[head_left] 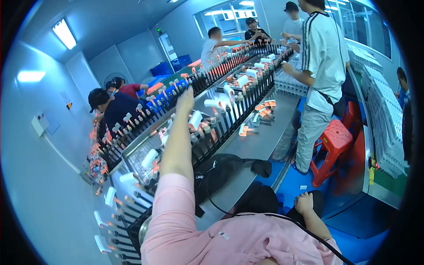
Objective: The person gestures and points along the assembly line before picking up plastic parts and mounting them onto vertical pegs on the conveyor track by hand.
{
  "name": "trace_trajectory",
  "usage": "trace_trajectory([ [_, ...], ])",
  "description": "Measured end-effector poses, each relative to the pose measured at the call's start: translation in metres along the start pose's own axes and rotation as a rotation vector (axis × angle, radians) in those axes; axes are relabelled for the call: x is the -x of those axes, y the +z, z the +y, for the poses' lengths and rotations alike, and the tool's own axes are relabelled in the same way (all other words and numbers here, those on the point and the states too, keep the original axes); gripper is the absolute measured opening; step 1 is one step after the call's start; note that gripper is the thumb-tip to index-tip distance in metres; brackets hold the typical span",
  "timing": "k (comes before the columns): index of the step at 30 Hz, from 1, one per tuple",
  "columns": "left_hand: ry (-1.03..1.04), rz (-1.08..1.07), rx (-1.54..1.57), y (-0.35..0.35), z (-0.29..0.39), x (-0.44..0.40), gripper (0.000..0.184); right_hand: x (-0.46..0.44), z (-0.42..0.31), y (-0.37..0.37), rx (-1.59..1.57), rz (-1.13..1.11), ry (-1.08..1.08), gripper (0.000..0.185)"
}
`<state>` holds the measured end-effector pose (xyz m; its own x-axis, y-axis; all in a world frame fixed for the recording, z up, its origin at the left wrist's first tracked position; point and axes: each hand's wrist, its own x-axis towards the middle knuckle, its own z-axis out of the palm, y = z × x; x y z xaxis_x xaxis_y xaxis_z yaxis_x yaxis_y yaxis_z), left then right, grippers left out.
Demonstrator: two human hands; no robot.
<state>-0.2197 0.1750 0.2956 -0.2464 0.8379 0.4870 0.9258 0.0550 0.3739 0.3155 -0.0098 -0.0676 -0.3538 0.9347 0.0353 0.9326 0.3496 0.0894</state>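
My left arm stretches forward over the conveyor, and my left hand (185, 101) is at a row of dark upright holders (201, 83). Motion blur hides its fingers and anything they may hold. Just below it, white and orange small parts (195, 120) lie in a perforated metal tray (140, 155). More white pieces (212, 103) sit on or near the holder tips. My right hand (304, 203) rests low at my dark-trousered knee, its fingers curled, with nothing visible in them.
A black bag (221, 170) lies on the metal ledge beside me. Orange-and-white parts (258, 117) are on the steel table. A standing person (324, 57) works at the right near red stools (333, 141) and stacked white trays (382, 119). Several people sit along the line.
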Motion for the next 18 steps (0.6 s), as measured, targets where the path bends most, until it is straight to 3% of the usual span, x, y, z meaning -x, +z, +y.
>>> trace_trajectory([
  [1,-0.113,-0.044,-0.054,0.008,0.01,0.022,0.058,0.001,0.0,-0.003,0.002,-0.011,0.01,0.02],
  [4,-0.051,-0.077,0.045,0.007,0.001,0.044,0.065,0.0,-0.002,-0.005,-0.017,-0.009,0.034,0.021],
  [5,-0.017,-0.394,-0.291,-0.008,-0.012,0.022,0.061,0.005,0.0,-0.004,-0.013,-0.021,0.021,0.021],
  [8,0.056,-0.101,-0.366,-0.022,-0.039,-0.009,0.043,0.001,0.002,0.003,0.003,-0.027,-0.008,0.022],
  [10,0.124,-0.005,-0.344,-0.031,-0.032,-0.022,0.047,0.0,0.001,0.001,-0.005,-0.026,-0.008,0.022],
  [13,-0.047,0.152,-0.115,0.002,-0.043,-0.031,0.061,0.001,-0.002,-0.001,0.0,-0.03,0.005,0.022],
  [15,-0.119,0.11,-0.143,0.032,-0.036,0.0,0.06,0.001,-0.002,-0.002,-0.001,-0.045,0.023,0.022],
  [16,-0.282,-0.178,-0.32,0.029,-0.025,0.017,0.062,0.004,-0.003,-0.001,0.0,-0.05,0.022,0.022],
  [18,-0.2,-0.138,-0.211,-0.002,-0.003,0.039,0.066,0.005,-0.001,-0.003,0.015,-0.056,0.025,0.022],
])
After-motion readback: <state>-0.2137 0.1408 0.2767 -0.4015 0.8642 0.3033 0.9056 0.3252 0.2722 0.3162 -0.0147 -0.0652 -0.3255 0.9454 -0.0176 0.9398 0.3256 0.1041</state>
